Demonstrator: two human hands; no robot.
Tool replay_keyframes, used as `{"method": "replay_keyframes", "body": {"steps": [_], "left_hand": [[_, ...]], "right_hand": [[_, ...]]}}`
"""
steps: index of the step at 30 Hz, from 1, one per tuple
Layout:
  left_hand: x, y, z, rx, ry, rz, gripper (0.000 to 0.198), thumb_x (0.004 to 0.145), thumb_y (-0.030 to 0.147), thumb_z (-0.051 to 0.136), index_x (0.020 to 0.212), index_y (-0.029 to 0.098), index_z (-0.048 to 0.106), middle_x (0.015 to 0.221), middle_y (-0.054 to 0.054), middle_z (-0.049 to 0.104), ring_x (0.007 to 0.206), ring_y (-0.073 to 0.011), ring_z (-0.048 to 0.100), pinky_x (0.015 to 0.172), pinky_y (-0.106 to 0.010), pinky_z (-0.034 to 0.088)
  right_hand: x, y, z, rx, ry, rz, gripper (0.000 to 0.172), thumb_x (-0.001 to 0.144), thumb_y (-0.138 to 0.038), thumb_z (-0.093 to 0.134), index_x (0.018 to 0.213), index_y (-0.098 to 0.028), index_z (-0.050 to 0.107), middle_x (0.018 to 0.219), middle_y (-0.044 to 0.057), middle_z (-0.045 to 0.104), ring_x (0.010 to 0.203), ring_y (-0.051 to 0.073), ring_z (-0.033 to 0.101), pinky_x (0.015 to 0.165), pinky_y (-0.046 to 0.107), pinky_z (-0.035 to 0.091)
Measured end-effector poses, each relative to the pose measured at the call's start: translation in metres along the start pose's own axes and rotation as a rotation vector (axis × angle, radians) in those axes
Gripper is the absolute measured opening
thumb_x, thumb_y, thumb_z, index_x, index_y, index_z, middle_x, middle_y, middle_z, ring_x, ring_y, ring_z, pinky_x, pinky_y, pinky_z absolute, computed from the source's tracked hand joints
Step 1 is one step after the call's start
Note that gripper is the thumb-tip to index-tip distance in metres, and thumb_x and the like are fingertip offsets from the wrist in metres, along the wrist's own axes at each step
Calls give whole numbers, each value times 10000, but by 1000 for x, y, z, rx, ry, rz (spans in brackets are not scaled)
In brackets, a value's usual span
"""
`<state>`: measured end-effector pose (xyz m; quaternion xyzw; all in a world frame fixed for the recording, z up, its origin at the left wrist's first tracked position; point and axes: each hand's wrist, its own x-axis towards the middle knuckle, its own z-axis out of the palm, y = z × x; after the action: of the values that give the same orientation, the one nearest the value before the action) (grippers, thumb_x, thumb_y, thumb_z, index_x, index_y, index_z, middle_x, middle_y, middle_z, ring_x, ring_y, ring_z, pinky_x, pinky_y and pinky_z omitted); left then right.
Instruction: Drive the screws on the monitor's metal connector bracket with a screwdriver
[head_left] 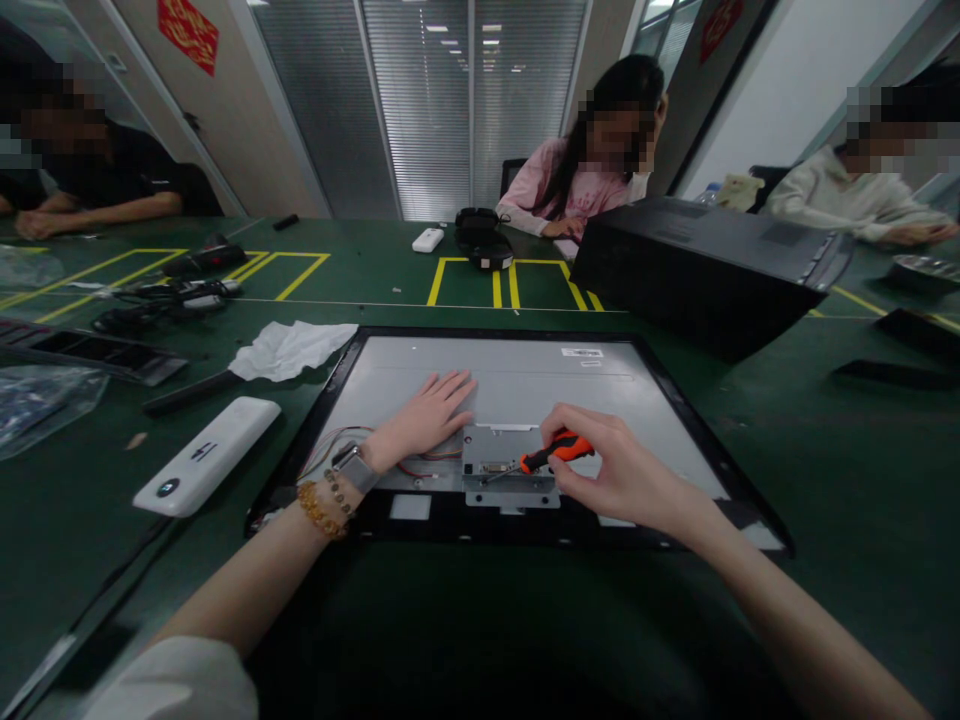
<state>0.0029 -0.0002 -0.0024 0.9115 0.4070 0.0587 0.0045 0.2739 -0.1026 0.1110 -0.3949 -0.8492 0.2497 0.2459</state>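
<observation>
A flat display panel (517,385) with a black frame lies on the green table, its grey metal back facing up. My left hand (424,425) rests flat on the panel, fingers stretched out, beside some thin coloured wires (409,470). In my right hand (607,460) is an orange-and-black screwdriver (559,452), gripped by the handle. Its shaft points left and down to a small metal bracket (499,440) near the panel's front edge. Whether the tip sits in a screw is too small to tell.
A white power bank (210,455) with a cable lies left of the panel, near a crumpled white cloth (289,350). Tangled black cables (169,300) are further left. At the back right stands a large black casing (697,270). Several people sit across the table.
</observation>
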Motion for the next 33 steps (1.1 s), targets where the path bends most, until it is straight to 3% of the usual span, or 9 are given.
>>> {"method": "replay_keyframes", "body": {"steps": [5,12,19,25,30,33], "left_hand": [[0,1,-2,-5,-4,-7,565,1046,504,238,1503,177,306,1581,-117,255,1452,-265,235,1164,-464,177],[0,1,-2,-9,-8,-7,579,1043,512,232,1508,174,301,1586,-113,242,1457,-266,223,1166,-468,174],[0,1,-2,-16,-2,-7,576,1042,516,233,1510,185,297,1587,-114,238,1458,-267,220,1163,-476,175],[0,2,-4,-16,-20,-8,584,1043,511,239,1509,164,299,1590,-117,228,1459,-268,219,1166,-465,177],[0,2,-4,-18,-12,-9,580,1043,519,219,1507,182,302,1585,-115,245,1457,-266,223,1165,-477,169],[0,1,-2,-22,-9,1,581,1043,520,211,1511,185,290,1586,-120,238,1459,-263,217,1163,-475,173]], "right_hand": [[-3,-3,-7,-69,-63,13,237,727,-106,510,941,-208,522,897,28,616,798,179,575,753,341,450],[-2,-4,-8,-94,-60,35,190,745,-137,505,920,-208,520,870,35,631,778,189,585,710,330,452],[-2,-1,-5,-161,-24,88,111,893,-279,476,974,-208,504,786,41,665,653,181,604,627,311,453],[0,2,-2,-234,-13,101,218,955,-412,471,958,-204,533,626,12,640,513,167,572,532,281,400],[-2,-1,-5,-161,-10,23,92,905,-289,509,944,-206,519,815,53,669,721,193,625,658,317,457],[-4,-3,-5,-59,-32,-7,185,836,-173,506,1016,-211,485,937,58,642,819,191,609,734,333,472]]}}
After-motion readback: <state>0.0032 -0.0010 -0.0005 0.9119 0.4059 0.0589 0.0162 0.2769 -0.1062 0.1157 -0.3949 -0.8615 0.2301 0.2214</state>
